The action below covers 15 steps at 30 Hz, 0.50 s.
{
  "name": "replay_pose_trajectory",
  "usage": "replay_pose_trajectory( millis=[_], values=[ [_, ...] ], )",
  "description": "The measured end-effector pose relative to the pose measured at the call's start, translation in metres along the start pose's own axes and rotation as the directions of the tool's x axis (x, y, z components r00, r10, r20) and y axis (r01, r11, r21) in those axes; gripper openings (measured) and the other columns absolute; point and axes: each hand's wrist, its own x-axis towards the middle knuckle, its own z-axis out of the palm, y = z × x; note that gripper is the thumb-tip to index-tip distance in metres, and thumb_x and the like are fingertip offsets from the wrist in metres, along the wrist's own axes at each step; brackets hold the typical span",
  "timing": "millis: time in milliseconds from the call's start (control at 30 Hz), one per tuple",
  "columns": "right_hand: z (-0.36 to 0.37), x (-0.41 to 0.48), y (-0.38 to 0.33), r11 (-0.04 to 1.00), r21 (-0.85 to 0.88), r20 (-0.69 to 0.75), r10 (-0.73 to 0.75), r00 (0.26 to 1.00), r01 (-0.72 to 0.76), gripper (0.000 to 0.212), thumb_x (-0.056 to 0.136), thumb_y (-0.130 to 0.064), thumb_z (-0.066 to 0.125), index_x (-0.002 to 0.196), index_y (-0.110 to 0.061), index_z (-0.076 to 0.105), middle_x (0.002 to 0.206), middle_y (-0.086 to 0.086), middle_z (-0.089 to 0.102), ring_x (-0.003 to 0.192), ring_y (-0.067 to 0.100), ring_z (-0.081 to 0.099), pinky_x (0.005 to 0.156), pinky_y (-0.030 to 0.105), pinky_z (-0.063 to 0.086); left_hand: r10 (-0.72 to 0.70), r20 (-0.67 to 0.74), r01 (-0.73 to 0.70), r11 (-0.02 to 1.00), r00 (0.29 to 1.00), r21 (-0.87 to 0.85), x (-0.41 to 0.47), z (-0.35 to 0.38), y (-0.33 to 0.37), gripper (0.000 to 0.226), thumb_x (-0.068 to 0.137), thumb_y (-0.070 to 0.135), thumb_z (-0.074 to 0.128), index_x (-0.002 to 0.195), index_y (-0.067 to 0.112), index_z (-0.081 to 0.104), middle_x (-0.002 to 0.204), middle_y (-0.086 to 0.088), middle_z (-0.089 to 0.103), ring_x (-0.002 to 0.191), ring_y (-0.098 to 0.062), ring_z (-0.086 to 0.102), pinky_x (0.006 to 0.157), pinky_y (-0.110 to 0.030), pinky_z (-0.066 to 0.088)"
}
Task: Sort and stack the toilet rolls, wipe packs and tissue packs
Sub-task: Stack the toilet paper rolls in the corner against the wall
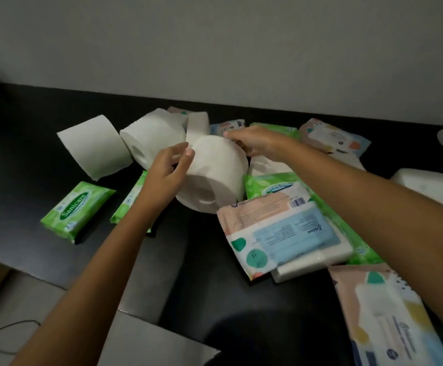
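Head view: left hand (171,167) and right hand (254,142) hold a white toilet roll (215,175) between them, fingers curled on its sides, mid-desk (30,128) toward the back edge. It likely handles light and squashy (loose sheets may unwind), so cradle the curved sides gently.

The left hand (170,170) and right hand (254,142) hold a white cylindrical paper toilet roll (215,175) over the black tabletop (30,154); a green plastic wipe pack (76,210) lies to the left.
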Motion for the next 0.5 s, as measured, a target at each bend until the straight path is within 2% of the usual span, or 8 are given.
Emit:
replay_pose_trajectory(
  millis=[67,100,200,233,300,333,500],
  values=[
    [0.007,0.004,-0.002,0.999,-0.041,0.042,0.026,0.999,-0.024,0.066,0.081,-0.053,0.059,0.133,-0.015,0.048,0.131,0.002,0.053,0.117,0.02,0.053,0.097,0.031,0.046,-0.01,0.061,0.011,1.0,0.998,-0.015,-0.001,-0.004,-0.014,0.053,0.09,0.043,0.052,0.137,0.02,0.04,0.142,0.0,0.042,0.124,-0.013,0.044,0.097,-0.027,0.038],
    [0.01,0.006,-0.002,0.997,-0.071,0.079,0.043,0.996,-0.037,0.072,0.078,-0.058,0.059,0.135,-0.016,0.046,0.134,0.003,0.051,0.119,0.022,0.052,0.099,0.035,0.046,-0.016,0.117,0.018,1.0,0.993,-0.009,-0.001,-0.006,-0.021,0.062,0.085,0.044,0.059,0.138,0.023,0.037,0.143,0.001,0.04,0.125,-0.014,0.042,0.099,-0.029,0.039],
    [0.018,0.006,-0.003,0.989,-0.122,0.206,0.11,0.972,-0.086,0.071,0.08,-0.061,0.054,0.136,-0.02,0.041,0.128,0.005,0.054,0.111,0.024,0.054,0.082,0.035,0.049,-0.003,0.261,-0.019,0.996,0.965,0.083,-0.001,-0.005,-0.037,0.094,0.064,0.047,0.078,0.141,0.024,0.03,0.142,0.003,0.037,0.127,-0.012,0.039,0.102,-0.028,0.039],
    [0.02,0.008,-0.003,0.989,-0.113,0.222,0.12,0.968,-0.096,0.069,0.08,-0.061,0.055,0.135,-0.021,0.042,0.127,0.005,0.055,0.111,0.024,0.055,0.083,0.036,0.049,0.03,0.266,-0.057,0.994,0.964,0.095,0.0,-0.004,-0.041,0.097,0.063,0.042,0.08,0.143,0.022,0.029,0.14,0.003,0.039,0.127,-0.012,0.039,0.103,-0.024,0.037],
    [0.025,0.013,-0.003,0.992,-0.085,0.221,0.108,0.969,-0.091,0.064,0.079,-0.059,0.057,0.13,-0.021,0.047,0.125,0.006,0.058,0.111,0.025,0.058,0.096,0.042,0.047,0.096,0.216,-0.121,0.987,0.972,0.103,0.003,-0.004,-0.046,0.083,0.073,0.024,0.077,0.142,0.017,0.032,0.135,0.003,0.044,0.124,-0.012,0.04,0.099,-0.014,0.034],
    [0.027,0.014,-0.003,0.994,-0.072,0.221,0.098,0.97,-0.084,0.06,0.079,-0.058,0.058,0.126,-0.022,0.05,0.123,0.006,0.06,0.11,0.025,0.059,0.1,0.043,0.045,0.12,0.189,-0.144,0.982,0.975,0.122,0.004,-0.005,-0.048,0.077,0.077,0.019,0.074,0.142,0.016,0.033,0.136,0.001,0.045,0.125,-0.014,0.041,0.098,-0.015,0.034],
    [0.028,0.015,-0.011,0.997,-0.03,0.238,0.083,0.968,-0.078,0.05,0.082,-0.053,0.058,0.119,-0.02,0.053,0.12,0.007,0.062,0.106,0.024,0.06,0.099,0.04,0.046,0.168,0.13,-0.185,0.974,0.977,0.13,0.003,-0.011,-0.055,0.07,0.081,0.023,0.068,0.142,0.019,0.035,0.141,-0.001,0.047,0.128,-0.015,0.043,0.105,-0.037,0.041]
  ],
)
